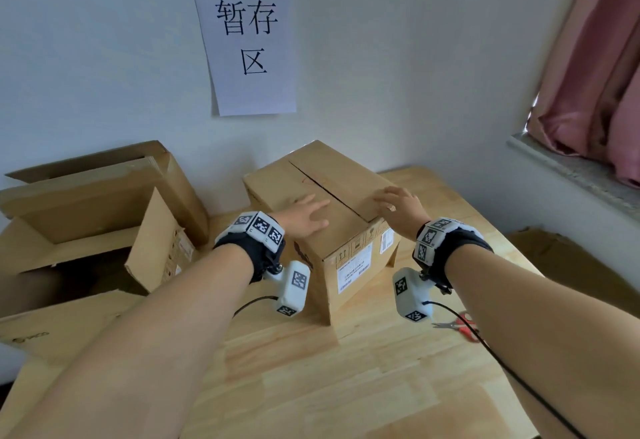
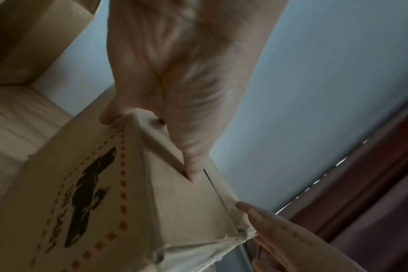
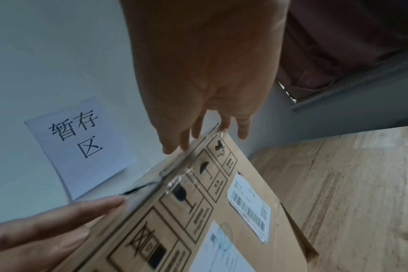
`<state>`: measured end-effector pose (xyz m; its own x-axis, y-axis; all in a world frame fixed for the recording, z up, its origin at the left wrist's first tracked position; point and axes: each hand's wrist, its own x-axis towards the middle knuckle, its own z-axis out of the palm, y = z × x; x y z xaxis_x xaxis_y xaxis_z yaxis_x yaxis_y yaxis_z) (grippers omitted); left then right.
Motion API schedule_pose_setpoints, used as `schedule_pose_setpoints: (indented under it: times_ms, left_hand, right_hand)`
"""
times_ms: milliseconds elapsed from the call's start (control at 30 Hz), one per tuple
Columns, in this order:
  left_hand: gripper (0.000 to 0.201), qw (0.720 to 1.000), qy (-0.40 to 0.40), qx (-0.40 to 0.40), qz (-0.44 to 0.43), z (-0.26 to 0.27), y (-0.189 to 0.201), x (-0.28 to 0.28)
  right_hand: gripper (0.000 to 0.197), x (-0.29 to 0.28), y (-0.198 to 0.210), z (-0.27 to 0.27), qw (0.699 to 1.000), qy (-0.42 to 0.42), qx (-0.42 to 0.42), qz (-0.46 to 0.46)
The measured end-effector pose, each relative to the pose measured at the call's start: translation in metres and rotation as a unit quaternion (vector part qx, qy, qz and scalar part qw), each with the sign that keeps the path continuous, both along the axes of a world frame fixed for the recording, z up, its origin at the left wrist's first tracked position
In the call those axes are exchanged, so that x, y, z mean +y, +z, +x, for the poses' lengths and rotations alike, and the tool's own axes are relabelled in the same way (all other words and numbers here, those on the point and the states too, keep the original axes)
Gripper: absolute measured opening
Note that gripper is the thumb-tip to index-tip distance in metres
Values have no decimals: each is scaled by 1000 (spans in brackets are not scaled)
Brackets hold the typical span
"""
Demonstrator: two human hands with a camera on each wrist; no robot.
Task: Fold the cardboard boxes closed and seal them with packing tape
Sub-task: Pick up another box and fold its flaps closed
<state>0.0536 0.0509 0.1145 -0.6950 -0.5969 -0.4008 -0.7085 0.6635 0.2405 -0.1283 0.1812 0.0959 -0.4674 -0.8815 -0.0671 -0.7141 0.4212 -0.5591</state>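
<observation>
A brown cardboard box (image 1: 349, 258) stands on the wooden table (image 1: 346, 386) with its top flaps folded down and a dark seam between them. My left hand (image 1: 306, 215) lies flat on the left flap with straight fingers; in the left wrist view my left hand (image 2: 175, 88) presses the box (image 2: 100, 193) top near its corner. My right hand (image 1: 398, 206) rests with straight fingers on the right flap at the near edge; in the right wrist view my right hand (image 3: 205, 82) reaches over the labelled box (image 3: 198, 211). No tape roll is in view.
Open cardboard boxes (image 1: 86, 213) with raised flaps stand at the left. Red-handled scissors (image 1: 460, 326) lie on the table at the right, under my forearm. A paper sign (image 1: 247, 43) hangs on the wall; a pink curtain (image 1: 595, 67) and windowsill are at the right.
</observation>
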Motion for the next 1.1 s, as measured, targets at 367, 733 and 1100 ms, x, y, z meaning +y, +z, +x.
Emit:
schedule_pose_setpoints:
  times_ms: [367,733,1100]
  left_hand:
    - [72,990,103,89,45,5,-5,-17]
    - [78,983,181,-9,-34,-1,6,-104]
    - [107,973,225,-47,-11,-10,10,-145]
  right_hand:
    - [72,-18,0,-24,959,-162,-226,52]
    - [91,-38,-28,-51,910,-133,-389,51]
    - [30,-22,-5,-36,869,-142,-472,48]
